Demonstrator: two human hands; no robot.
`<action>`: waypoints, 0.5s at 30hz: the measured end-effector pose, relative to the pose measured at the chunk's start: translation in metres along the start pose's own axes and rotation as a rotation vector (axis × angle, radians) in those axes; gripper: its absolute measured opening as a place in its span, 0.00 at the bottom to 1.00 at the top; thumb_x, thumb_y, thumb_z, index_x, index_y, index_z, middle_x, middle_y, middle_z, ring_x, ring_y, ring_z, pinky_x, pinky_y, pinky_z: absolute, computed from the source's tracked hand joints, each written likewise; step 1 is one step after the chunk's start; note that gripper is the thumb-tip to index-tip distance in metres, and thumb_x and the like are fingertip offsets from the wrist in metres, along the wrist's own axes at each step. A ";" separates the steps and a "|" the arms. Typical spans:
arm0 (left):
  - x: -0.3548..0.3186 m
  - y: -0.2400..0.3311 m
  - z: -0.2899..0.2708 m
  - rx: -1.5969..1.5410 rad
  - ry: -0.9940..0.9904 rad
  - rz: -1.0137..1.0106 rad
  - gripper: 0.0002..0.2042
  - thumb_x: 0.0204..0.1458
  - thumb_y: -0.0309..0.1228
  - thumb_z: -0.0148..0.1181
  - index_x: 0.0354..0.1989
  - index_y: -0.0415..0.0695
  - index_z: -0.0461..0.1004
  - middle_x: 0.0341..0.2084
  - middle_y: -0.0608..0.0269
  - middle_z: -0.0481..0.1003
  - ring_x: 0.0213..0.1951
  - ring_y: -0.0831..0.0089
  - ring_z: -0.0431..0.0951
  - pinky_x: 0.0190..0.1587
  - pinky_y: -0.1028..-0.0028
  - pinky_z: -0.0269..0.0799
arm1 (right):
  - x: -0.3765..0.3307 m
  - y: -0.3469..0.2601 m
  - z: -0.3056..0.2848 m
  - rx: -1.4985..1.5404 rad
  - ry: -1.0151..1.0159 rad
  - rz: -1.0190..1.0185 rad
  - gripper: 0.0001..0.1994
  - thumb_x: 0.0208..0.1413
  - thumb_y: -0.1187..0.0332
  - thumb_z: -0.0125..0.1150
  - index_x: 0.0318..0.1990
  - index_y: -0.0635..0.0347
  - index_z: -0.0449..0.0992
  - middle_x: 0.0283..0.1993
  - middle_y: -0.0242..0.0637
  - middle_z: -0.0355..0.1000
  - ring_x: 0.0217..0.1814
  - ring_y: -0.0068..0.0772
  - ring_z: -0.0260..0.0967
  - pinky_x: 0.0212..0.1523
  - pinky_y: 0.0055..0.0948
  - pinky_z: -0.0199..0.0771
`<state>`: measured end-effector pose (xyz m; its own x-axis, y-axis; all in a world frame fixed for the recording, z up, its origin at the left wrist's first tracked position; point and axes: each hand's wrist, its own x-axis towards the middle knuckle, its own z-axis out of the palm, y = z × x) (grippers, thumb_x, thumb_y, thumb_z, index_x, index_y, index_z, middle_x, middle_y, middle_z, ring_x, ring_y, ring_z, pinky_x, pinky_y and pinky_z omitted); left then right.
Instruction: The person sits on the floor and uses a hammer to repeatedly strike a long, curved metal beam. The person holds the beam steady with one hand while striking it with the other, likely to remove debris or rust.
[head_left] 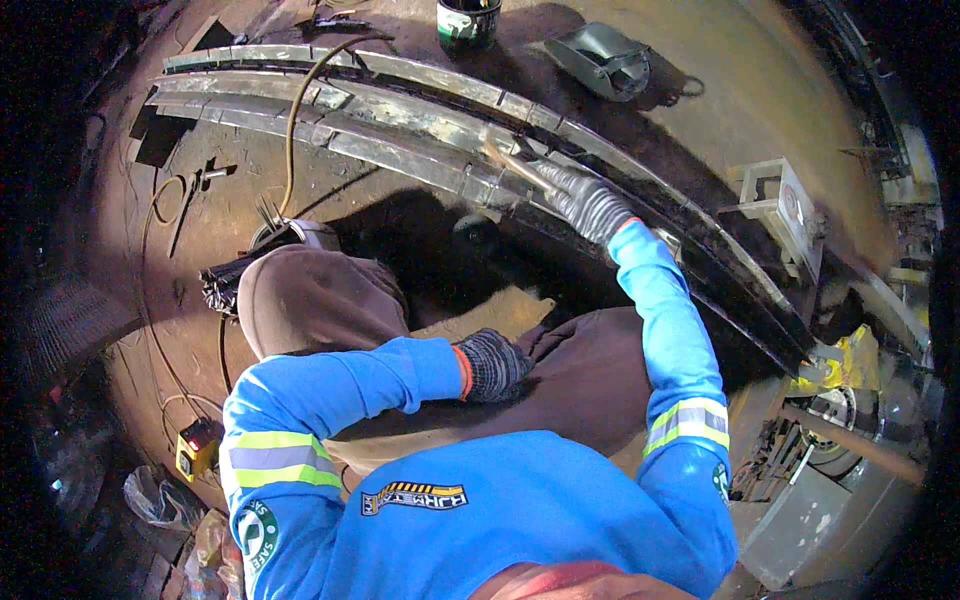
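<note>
Two gloved hands | right hand [590,205] fingers wrapped tight round a thin rod [512,160], tip on the curved metal rails [400,125] just past the fingers | left hand [492,364] curled loosely, holding nothing, resting on a knee for balance

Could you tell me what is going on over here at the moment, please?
A person in a blue shirt crouches over a long curved metal frame lying on the floor. The gloved right hand reaches out and holds a thin rod against the frame's rails. The gloved left hand rests on the person's knee and holds nothing. A cable runs across the frame, and a can and a metal scoop sit beyond it.
</note>
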<state>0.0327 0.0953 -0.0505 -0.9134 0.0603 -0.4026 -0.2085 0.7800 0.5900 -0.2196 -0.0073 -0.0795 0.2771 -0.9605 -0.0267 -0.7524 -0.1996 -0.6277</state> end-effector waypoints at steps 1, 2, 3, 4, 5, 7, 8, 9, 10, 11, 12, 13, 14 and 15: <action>-0.001 -0.003 0.001 0.013 0.001 -0.001 0.17 0.54 0.44 0.44 0.37 0.45 0.74 0.27 0.50 0.76 0.29 0.51 0.78 0.30 0.54 0.71 | -0.007 0.019 -0.001 -0.039 -0.007 0.031 0.21 0.59 0.66 0.53 0.60 0.57 0.65 0.62 0.47 0.62 0.64 0.43 0.58 0.64 0.32 0.57; -0.012 -0.009 0.004 0.016 -0.007 -0.059 0.16 0.54 0.43 0.45 0.37 0.45 0.74 0.27 0.50 0.76 0.29 0.51 0.78 0.30 0.54 0.71 | 0.008 0.005 0.003 -0.043 -0.028 0.013 0.21 0.58 0.66 0.53 0.60 0.57 0.65 0.62 0.48 0.62 0.64 0.44 0.59 0.64 0.32 0.57; -0.009 -0.007 -0.001 0.022 0.006 -0.039 0.16 0.54 0.43 0.45 0.37 0.45 0.74 0.28 0.50 0.76 0.29 0.51 0.78 0.31 0.54 0.71 | 0.002 -0.009 -0.015 -0.005 -0.021 0.111 0.21 0.58 0.65 0.54 0.59 0.56 0.65 0.61 0.48 0.62 0.63 0.45 0.60 0.64 0.32 0.57; -0.010 -0.004 -0.001 0.017 0.006 -0.036 0.15 0.53 0.42 0.45 0.37 0.45 0.74 0.28 0.49 0.76 0.29 0.51 0.78 0.31 0.54 0.71 | -0.003 -0.021 -0.023 0.002 0.027 0.088 0.21 0.58 0.66 0.54 0.59 0.57 0.65 0.61 0.48 0.62 0.63 0.45 0.60 0.64 0.32 0.57; -0.011 -0.002 0.000 0.013 0.025 -0.032 0.15 0.53 0.42 0.46 0.37 0.44 0.74 0.28 0.49 0.76 0.29 0.51 0.78 0.31 0.54 0.71 | -0.006 -0.031 -0.031 0.009 0.074 0.064 0.21 0.58 0.66 0.53 0.59 0.58 0.65 0.61 0.48 0.62 0.63 0.45 0.60 0.64 0.32 0.57; -0.014 -0.002 0.002 0.014 0.046 -0.034 0.15 0.53 0.41 0.46 0.36 0.44 0.74 0.28 0.49 0.76 0.29 0.51 0.78 0.31 0.54 0.71 | -0.009 -0.027 -0.029 -0.041 0.157 -0.107 0.21 0.58 0.69 0.51 0.59 0.62 0.64 0.61 0.47 0.62 0.64 0.44 0.59 0.64 0.32 0.57; -0.013 -0.002 0.004 0.013 0.056 -0.016 0.15 0.53 0.41 0.46 0.36 0.43 0.73 0.28 0.49 0.76 0.29 0.51 0.78 0.31 0.54 0.71 | -0.012 -0.011 -0.015 0.106 0.103 -0.071 0.21 0.58 0.70 0.51 0.59 0.63 0.64 0.61 0.46 0.63 0.64 0.43 0.59 0.64 0.32 0.58; -0.010 -0.005 0.009 0.018 0.069 0.028 0.15 0.52 0.40 0.46 0.36 0.43 0.73 0.28 0.49 0.76 0.29 0.51 0.78 0.31 0.54 0.71 | -0.013 0.013 -0.003 0.231 0.056 -0.024 0.21 0.58 0.71 0.50 0.60 0.63 0.63 0.61 0.46 0.63 0.64 0.42 0.59 0.63 0.32 0.59; -0.015 -0.008 0.012 0.022 0.051 -0.005 0.15 0.53 0.40 0.46 0.36 0.42 0.73 0.28 0.48 0.76 0.29 0.51 0.78 0.31 0.55 0.71 | -0.003 0.020 0.010 0.176 0.028 -0.046 0.21 0.58 0.72 0.51 0.60 0.63 0.63 0.61 0.46 0.63 0.64 0.40 0.60 0.63 0.32 0.59; -0.015 -0.009 0.011 0.027 0.046 -0.012 0.15 0.53 0.40 0.46 0.35 0.42 0.73 0.27 0.48 0.76 0.28 0.51 0.78 0.30 0.55 0.71 | 0.003 0.020 0.010 0.096 -0.001 -0.054 0.22 0.58 0.72 0.51 0.60 0.63 0.63 0.61 0.45 0.63 0.64 0.39 0.60 0.63 0.31 0.59; -0.016 -0.008 0.010 0.035 0.022 -0.035 0.15 0.53 0.41 0.45 0.35 0.42 0.73 0.27 0.48 0.76 0.28 0.51 0.77 0.30 0.55 0.71 | 0.005 0.019 0.010 0.021 -0.027 -0.058 0.22 0.57 0.73 0.51 0.60 0.62 0.63 0.61 0.45 0.63 0.63 0.37 0.60 0.63 0.31 0.60; -0.018 -0.007 0.009 0.035 0.018 -0.041 0.15 0.53 0.41 0.45 0.34 0.42 0.73 0.27 0.48 0.76 0.28 0.51 0.77 0.30 0.55 0.71 | 0.003 0.020 0.002 0.016 -0.002 -0.023 0.21 0.58 0.73 0.52 0.60 0.62 0.63 0.61 0.45 0.63 0.63 0.38 0.60 0.62 0.30 0.60; -0.019 -0.007 0.010 0.023 0.021 -0.063 0.16 0.53 0.41 0.45 0.34 0.42 0.73 0.26 0.48 0.76 0.28 0.51 0.77 0.30 0.55 0.71 | 0.002 0.003 -0.004 0.026 0.001 0.007 0.21 0.58 0.73 0.52 0.60 0.62 0.64 0.61 0.46 0.64 0.63 0.38 0.60 0.62 0.30 0.60; -0.018 -0.007 0.012 0.010 0.043 -0.055 0.15 0.53 0.41 0.46 0.34 0.42 0.74 0.26 0.48 0.76 0.28 0.51 0.77 0.30 0.55 0.71 | 0.000 -0.017 -0.014 0.198 0.022 0.131 0.20 0.58 0.72 0.52 0.59 0.61 0.66 0.59 0.45 0.65 0.62 0.40 0.61 0.61 0.30 0.61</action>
<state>0.0549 0.0961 -0.0555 -0.9147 -0.0096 -0.4040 -0.2558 0.7877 0.5604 -0.2157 -0.0064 -0.0579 0.1702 -0.9800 -0.1028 -0.6484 -0.0329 -0.7606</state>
